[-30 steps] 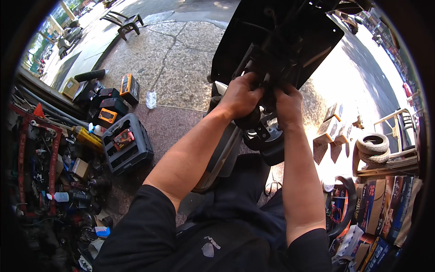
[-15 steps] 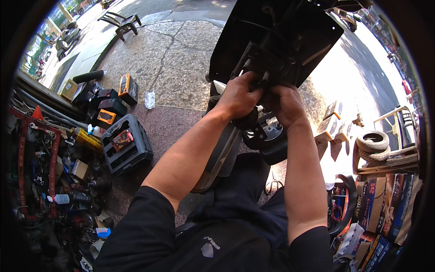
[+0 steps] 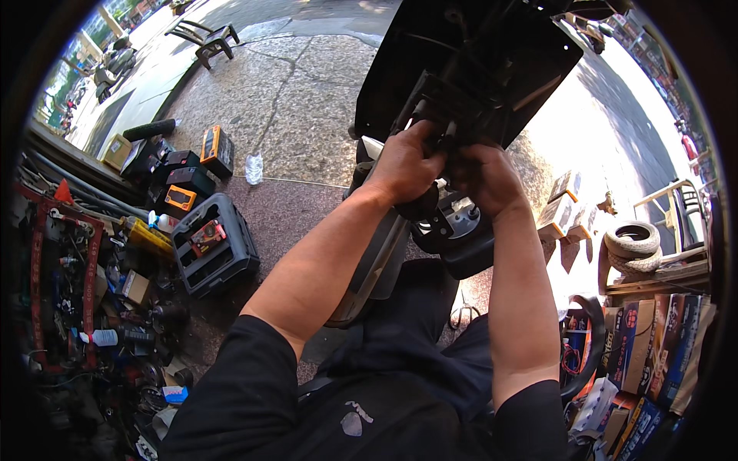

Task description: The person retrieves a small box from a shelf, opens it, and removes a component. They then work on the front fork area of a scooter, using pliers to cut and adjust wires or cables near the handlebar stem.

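- You have a dark mechanical assembly [image 3: 461, 96] straight in front of you; both your hands are at its near end, and it reaches up beyond them.
- Your left hand [image 3: 407, 165] has its fingers curled in against the assembly, thumb toward the right hand; shadow hides the fingertips, so I cannot tell what they grip.
- Your right hand [image 3: 492, 180], just beside the left, is bent inward with fingers half curled; I cannot tell whether it pinches anything.
- Beyond your hands spreads the assembly's broad black panel [image 3: 382, 81].
- Just below and between them sits a round silver metal part [image 3: 463, 223].
- Left of your left hand, well apart, lies an open dark tool case [image 3: 244, 265], with an orange-and-black box [image 3: 221, 154] farther out.
- Right of your right hand stand small cartons [image 3: 555, 223], then two stacked tyres [image 3: 632, 244].
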The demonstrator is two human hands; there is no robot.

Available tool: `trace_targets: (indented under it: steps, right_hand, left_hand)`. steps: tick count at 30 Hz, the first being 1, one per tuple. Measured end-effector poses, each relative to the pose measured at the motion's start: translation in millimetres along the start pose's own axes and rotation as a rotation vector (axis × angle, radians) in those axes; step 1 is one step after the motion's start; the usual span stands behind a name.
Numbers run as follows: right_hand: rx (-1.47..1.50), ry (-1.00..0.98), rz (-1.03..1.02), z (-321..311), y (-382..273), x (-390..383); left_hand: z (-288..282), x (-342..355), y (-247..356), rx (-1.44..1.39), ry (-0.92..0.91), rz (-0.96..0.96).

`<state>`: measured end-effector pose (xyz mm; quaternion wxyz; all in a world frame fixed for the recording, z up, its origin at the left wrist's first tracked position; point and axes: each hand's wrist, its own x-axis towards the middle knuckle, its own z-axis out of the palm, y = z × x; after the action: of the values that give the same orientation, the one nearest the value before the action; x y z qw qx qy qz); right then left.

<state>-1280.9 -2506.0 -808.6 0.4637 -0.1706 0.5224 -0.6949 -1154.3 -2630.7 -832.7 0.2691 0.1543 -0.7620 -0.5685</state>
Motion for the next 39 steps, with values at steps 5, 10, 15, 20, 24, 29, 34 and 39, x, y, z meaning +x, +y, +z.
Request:
trace_targets:
  steps: [5,10,15,20,24,29,34,39]
  right_hand:
    - [0.016,-0.016,0.025,-2,3,4]
    - [0.040,0.000,-0.038,-1,8,-2]
    - [0.057,0.011,-0.128,6,16,-7]
    - [-0.013,0.051,-0.206,9,22,-5]
    - [-0.118,0.096,-0.275,5,25,-2]
    - [-0.054,0.076,-0.340,1,33,2]
    - [-0.044,0.089,-0.345,0,36,6]
    - [-0.090,0.181,-0.370,5,36,5]
  left_hand:
    - [-2,1,1,0.022,-0.006,-0.007]
    - [-1,2,1,0.047,0.005,-0.028]
    - [-1,4,0,-0.033,0.022,-0.047]
    - [-2,3,4,-0.067,0.026,-0.067]
    - [-2,1,7,-0.045,0.041,-0.064]
    - [1,4,3,-0.191,0.029,-0.053]
    - [2,5,0,-0.301,0.017,-0.057]
    - [4,0,7,-0.180,0.063,-0.017]
